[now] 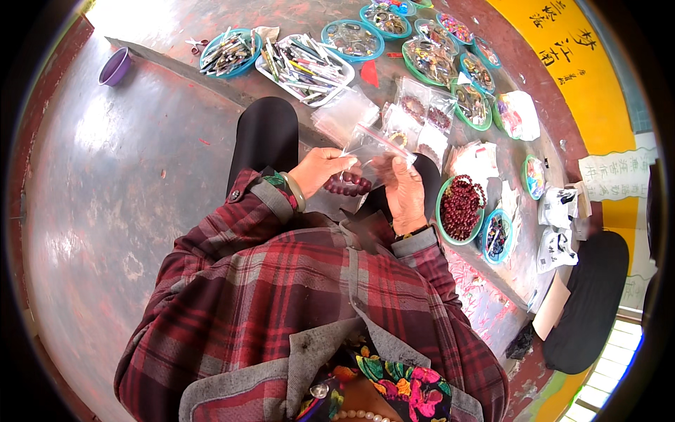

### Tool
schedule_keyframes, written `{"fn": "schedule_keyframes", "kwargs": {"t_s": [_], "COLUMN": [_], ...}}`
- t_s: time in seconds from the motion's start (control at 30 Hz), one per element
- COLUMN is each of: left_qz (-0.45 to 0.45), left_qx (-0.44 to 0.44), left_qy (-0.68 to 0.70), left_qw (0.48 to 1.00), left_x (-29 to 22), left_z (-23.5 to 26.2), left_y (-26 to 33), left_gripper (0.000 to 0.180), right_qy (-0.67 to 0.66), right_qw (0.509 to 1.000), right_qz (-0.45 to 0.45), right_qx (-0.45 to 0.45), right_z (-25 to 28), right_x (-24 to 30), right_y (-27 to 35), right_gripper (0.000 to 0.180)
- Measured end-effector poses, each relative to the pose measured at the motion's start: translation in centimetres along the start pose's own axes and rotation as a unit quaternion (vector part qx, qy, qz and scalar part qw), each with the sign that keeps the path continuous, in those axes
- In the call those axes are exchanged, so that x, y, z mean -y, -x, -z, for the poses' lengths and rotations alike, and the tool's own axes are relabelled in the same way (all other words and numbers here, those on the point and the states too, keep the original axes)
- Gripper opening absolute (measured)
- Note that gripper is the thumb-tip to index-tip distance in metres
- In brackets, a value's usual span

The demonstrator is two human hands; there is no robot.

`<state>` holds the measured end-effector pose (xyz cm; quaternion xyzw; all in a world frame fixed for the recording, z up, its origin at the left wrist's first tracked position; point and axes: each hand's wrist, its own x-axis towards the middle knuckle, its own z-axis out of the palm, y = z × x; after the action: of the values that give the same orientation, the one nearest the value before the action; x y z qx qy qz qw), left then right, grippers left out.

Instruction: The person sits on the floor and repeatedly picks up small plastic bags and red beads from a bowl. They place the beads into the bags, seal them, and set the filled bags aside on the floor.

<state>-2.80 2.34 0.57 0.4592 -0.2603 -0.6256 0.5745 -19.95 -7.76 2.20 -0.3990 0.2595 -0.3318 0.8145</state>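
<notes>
now my left hand [320, 169] pinches a dark red bead bracelet [346, 186] at the mouth of a clear bag [373, 146], held just above my knees; my right hand [404, 190] is closed on the bag's right edge, fingers pressed on the plastic; to do this well i'd judge the mouth should be kept spread wide and the beads fed in bunched, not strung out, so none snags on the lip; just right sits a green bowl [443, 193] heaped with like bracelets; more filled bags [422, 112] lie farther off.
</notes>
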Motion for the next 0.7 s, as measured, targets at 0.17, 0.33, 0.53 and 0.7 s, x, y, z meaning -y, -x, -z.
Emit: {"fn": "schedule_keyframes", "kwargs": {"t_s": [0.17, 0.33, 0.53, 0.7], "left_qz": [-0.054, -0.134, -0.146, -0.189], "left_qx": [0.024, 0.012, 0.079, 0.046], "left_qy": [-0.017, -0.089, -0.044, 0.031], "left_qw": [0.998, 0.987, 0.985, 0.980], "left_x": [-0.3, -0.9, -1.8, -4.2], "left_z": [0.1, -0.4, -0.1, -2.1], "left_y": [0.1, 0.7, 1.4, 3.2], "left_gripper": [0.031, 0.030, 0.025, 0.023], "right_qy": [0.029, 0.086, 0.124, 0.103], "right_qw": [0.998, 0.990, 0.978, 0.983], "right_qz": [0.054, 0.110, 0.164, 0.147], "right_qx": [-0.015, -0.020, -0.019, 0.028], "right_z": [-0.5, -2.1, -3.5, -4.9], "right_x": [1.4, 3.1, 3.9, 4.2], "right_y": [0.2, 0.8, 1.6, 2.4], "right_gripper": [0.022, 0.020, 0.020, 0.017]}}
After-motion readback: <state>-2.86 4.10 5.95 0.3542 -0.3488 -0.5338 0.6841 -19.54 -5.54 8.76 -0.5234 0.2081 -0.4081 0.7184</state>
